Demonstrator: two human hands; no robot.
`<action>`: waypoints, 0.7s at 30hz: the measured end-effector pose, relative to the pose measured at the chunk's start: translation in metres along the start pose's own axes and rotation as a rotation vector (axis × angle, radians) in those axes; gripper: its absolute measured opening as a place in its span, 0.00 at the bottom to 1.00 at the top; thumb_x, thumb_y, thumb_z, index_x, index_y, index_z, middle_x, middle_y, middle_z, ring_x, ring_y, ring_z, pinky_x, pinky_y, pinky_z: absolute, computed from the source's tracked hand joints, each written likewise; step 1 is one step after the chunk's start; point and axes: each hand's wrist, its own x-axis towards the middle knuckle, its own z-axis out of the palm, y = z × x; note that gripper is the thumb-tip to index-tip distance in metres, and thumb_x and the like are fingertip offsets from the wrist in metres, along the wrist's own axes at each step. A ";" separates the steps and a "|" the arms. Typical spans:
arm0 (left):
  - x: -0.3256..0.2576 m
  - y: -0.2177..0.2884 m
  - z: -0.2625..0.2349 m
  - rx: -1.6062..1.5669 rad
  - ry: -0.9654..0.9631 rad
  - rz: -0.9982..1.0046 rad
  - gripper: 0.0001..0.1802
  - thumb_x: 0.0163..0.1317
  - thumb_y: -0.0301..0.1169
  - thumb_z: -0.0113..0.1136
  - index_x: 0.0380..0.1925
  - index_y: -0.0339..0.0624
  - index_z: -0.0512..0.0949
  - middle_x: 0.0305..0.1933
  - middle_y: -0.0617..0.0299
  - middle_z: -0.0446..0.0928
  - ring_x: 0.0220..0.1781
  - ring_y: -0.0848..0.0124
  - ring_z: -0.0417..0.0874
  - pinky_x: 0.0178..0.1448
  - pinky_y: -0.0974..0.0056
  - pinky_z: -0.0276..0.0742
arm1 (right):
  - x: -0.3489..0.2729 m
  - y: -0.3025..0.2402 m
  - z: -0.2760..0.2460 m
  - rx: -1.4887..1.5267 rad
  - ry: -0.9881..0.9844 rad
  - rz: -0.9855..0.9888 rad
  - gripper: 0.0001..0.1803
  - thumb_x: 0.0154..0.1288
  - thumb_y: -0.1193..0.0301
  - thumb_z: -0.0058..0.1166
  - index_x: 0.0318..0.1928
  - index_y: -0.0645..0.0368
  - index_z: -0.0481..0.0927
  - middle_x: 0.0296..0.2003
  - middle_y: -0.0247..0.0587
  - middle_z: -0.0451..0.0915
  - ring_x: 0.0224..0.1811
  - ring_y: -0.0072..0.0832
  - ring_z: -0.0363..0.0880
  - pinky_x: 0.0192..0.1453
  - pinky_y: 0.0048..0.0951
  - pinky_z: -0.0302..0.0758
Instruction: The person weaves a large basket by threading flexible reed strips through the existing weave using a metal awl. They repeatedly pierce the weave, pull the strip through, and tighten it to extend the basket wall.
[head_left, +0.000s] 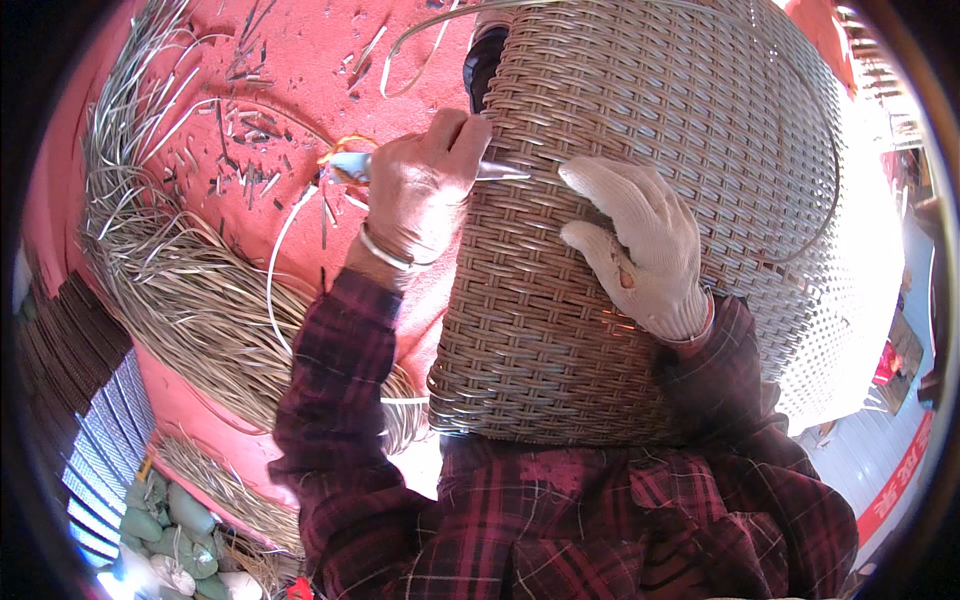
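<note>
A large brown woven wicker piece (560, 330) stands in front of me, its curved side filling the middle and right. My left hand (425, 185) is bare, with a white band at the wrist, and is closed around an awl (503, 172). The awl's tapered metal tip points right, at the weave near its left edge; a pale blue end (350, 168) sticks out behind the fist. My right hand (640, 240), in an off-white knit glove with a hole near the thumb, lies against the weave. Its thumb and fingers are apart, with nothing visible between them.
Long bundles of tan weaving strands (210, 290) lie on red cloth (270, 60) at left, among dark offcuts (255, 130). A loose strand (410, 45) loops over the wicker's top. Several green and white sacks (180, 540) sit at lower left.
</note>
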 end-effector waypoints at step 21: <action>-0.039 -0.029 0.072 -0.256 0.112 -0.585 0.18 0.52 0.24 0.66 0.45 0.44 0.81 0.36 0.57 0.82 0.32 0.69 0.81 0.38 0.64 0.76 | -0.009 0.004 -0.001 -0.037 0.049 0.032 0.21 0.51 0.73 0.64 0.49 0.55 0.79 0.45 0.38 0.81 0.43 0.38 0.79 0.44 0.35 0.77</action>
